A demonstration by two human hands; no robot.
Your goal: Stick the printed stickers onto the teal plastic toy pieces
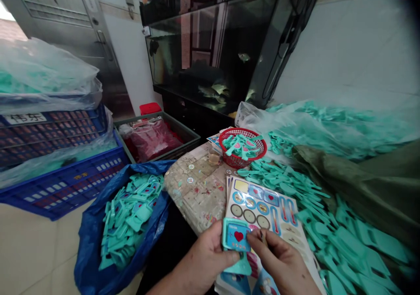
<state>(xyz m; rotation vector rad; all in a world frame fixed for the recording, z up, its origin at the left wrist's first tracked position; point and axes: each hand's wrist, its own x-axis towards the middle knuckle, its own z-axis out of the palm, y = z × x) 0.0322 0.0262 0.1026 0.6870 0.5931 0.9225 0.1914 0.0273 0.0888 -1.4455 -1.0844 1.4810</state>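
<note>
My left hand point(210, 253) grips a teal plastic toy piece point(235, 236) with a red heart sticker on its blue face. My right hand point(278, 255) pinches at the right edge of that same piece, fingers pressed together on it. Just behind the hands lies a sticker sheet point(262, 207) with round, heart and thermometer stickers, some spots peeled off. More sheets are stacked under it.
A heap of teal plastic pieces point(328, 216) covers the table on the right. A red basket point(243, 148) holds a few. A blue bag point(98, 242) of finished pieces sits on the floor left, with blue crates point(62, 185) and a fish tank point(223, 50) behind.
</note>
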